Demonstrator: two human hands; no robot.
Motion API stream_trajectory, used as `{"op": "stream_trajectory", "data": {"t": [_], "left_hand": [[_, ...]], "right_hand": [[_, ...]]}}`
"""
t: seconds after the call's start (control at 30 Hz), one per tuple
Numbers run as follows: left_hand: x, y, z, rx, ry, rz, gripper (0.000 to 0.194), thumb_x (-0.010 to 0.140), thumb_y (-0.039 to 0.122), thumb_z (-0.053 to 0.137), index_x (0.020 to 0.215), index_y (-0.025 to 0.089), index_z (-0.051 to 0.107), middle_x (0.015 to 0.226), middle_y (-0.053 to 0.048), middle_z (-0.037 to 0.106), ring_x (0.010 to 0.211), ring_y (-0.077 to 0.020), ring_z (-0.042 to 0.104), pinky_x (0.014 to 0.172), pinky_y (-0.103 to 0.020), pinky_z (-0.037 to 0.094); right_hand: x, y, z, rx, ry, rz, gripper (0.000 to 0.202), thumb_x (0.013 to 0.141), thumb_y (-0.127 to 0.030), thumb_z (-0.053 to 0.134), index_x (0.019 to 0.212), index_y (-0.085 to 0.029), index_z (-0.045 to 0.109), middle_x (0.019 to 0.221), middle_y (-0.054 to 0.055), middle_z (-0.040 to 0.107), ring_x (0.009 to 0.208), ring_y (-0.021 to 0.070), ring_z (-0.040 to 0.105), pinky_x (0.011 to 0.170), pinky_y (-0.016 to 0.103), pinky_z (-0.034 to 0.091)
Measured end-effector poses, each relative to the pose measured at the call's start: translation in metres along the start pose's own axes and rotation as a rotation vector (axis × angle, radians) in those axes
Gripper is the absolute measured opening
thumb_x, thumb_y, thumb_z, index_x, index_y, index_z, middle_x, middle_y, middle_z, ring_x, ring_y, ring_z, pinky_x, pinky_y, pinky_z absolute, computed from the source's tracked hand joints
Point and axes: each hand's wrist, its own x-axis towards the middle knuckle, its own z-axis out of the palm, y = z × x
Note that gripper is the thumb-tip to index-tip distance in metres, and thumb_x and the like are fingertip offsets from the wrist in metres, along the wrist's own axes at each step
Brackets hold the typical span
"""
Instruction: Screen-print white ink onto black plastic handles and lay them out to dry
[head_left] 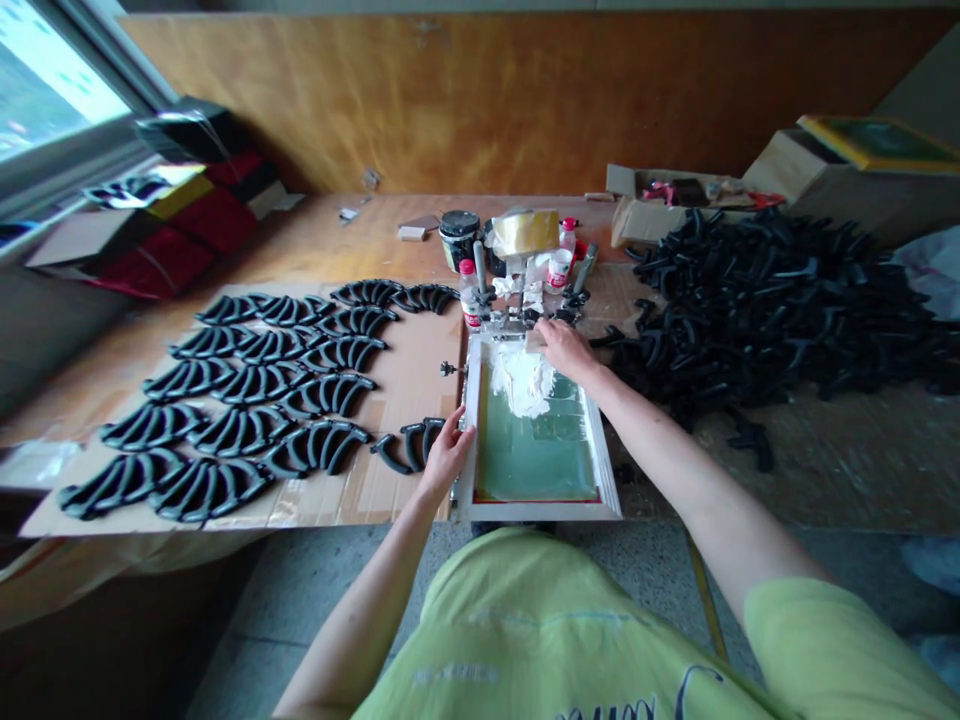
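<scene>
A framed screen (536, 460) with a green mesh lies in front of me, its far end at a metal clamp (514, 322). White paste (523, 382) is spread over the far part of the mesh. My right hand (562, 348) is closed round a small pale scraper (535, 341) at the far edge of the paste. At the left side of the frame is my left hand (450, 447), fingers apart, touching the frame's edge. Just left of that hand, a few curved black pieces (420, 440) lie on the cardboard.
Rows of curved black pieces (225, 380) cover the cardboard (409, 350) at left. A large heap of black parts (780, 310) lies at right. Behind the clamp stand red-capped bottles (469, 292), a dark tub (459, 238) and a white cup (559, 268). Boxes (180, 225) stand at far left.
</scene>
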Motion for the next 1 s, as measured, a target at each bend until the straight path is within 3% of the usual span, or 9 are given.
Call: {"op": "stream_trajectory", "data": {"t": [0.13, 0.27, 0.37, 0.57, 0.7, 0.8, 0.9, 1.0], "left_hand": [[0.002, -0.004, -0.001, 0.006, -0.012, -0.003, 0.072, 0.081, 0.057, 0.061, 0.142, 0.021, 0.048, 0.075, 0.001, 0.062, 0.059, -0.0112, 0.053, 0.052, -0.02, 0.039], [0.0, -0.001, -0.001, -0.014, -0.008, -0.004, 0.071, 0.08, 0.056, 0.062, 0.141, 0.021, 0.051, 0.079, -0.001, 0.066, 0.065, -0.0132, 0.057, 0.057, -0.022, 0.043], [-0.001, 0.0, -0.001, -0.023, -0.014, -0.006, 0.072, 0.079, 0.057, 0.063, 0.141, 0.021, 0.05, 0.08, -0.001, 0.067, 0.065, -0.0132, 0.058, 0.057, -0.022, 0.043], [-0.004, 0.009, -0.001, -0.076, 0.01, -0.02, 0.073, 0.076, 0.055, 0.067, 0.138, 0.019, 0.053, 0.072, 0.0, 0.064, 0.059, -0.013, 0.057, 0.052, -0.021, 0.042], [-0.007, 0.016, -0.001, -0.09, 0.013, -0.041, 0.075, 0.074, 0.054, 0.069, 0.138, 0.019, 0.053, 0.069, 0.001, 0.063, 0.056, -0.0125, 0.056, 0.05, -0.021, 0.041], [-0.009, 0.023, -0.004, -0.071, -0.021, -0.05, 0.077, 0.075, 0.054, 0.067, 0.141, 0.02, 0.049, 0.071, 0.001, 0.064, 0.056, -0.012, 0.055, 0.049, -0.02, 0.038], [-0.013, 0.04, -0.011, -0.056, -0.055, -0.045, 0.078, 0.077, 0.057, 0.066, 0.144, 0.022, 0.046, 0.07, 0.001, 0.063, 0.053, -0.0108, 0.051, 0.047, -0.02, 0.034], [-0.018, 0.068, -0.019, -0.083, -0.049, -0.005, 0.071, 0.079, 0.065, 0.06, 0.134, 0.021, 0.057, 0.065, 0.001, 0.06, 0.05, -0.0109, 0.049, 0.045, -0.021, 0.033]], "right_hand": [[-0.022, -0.023, 0.01, -0.091, -0.141, -0.017, 0.016, 0.085, -0.009, 0.052, 0.096, -0.011, 0.064, 0.098, 0.015, 0.067, 0.098, 0.0255, 0.059, 0.087, 0.035, 0.045], [-0.067, -0.034, 0.003, -0.067, -0.188, -0.29, 0.02, 0.08, -0.002, 0.049, 0.089, -0.012, 0.064, 0.092, 0.013, 0.066, 0.093, 0.0234, 0.057, 0.082, 0.032, 0.043], [-0.075, -0.034, -0.007, -0.002, -0.229, -0.422, 0.017, 0.079, -0.004, 0.052, 0.084, -0.015, 0.064, 0.087, 0.009, 0.066, 0.088, 0.0208, 0.057, 0.077, 0.03, 0.042], [-0.065, -0.037, 0.001, -0.066, -0.101, -0.279, 0.014, 0.082, -0.006, 0.052, 0.086, -0.014, 0.063, 0.089, 0.01, 0.065, 0.091, 0.022, 0.057, 0.075, 0.029, 0.04], [-0.079, -0.038, 0.008, -0.045, -0.108, -0.346, 0.013, 0.083, -0.007, 0.054, 0.087, -0.014, 0.064, 0.09, 0.01, 0.066, 0.093, 0.0226, 0.057, 0.079, 0.03, 0.042], [-0.061, -0.033, -0.001, 0.055, -0.098, -0.266, 0.012, 0.085, -0.018, 0.062, 0.096, -0.017, 0.066, 0.094, 0.007, 0.069, 0.091, 0.0209, 0.06, 0.08, 0.03, 0.044], [-0.017, -0.022, -0.013, 0.107, -0.039, -0.077, 0.043, 0.081, -0.025, 0.071, 0.123, -0.024, 0.061, 0.106, 0.004, 0.071, 0.093, 0.0208, 0.063, 0.082, 0.03, 0.046], [0.015, 0.002, -0.029, 0.101, 0.027, 0.07, 0.061, 0.078, -0.026, 0.074, 0.136, -0.027, 0.054, 0.108, 0.004, 0.071, 0.092, 0.0211, 0.065, 0.083, 0.032, 0.047]]}}
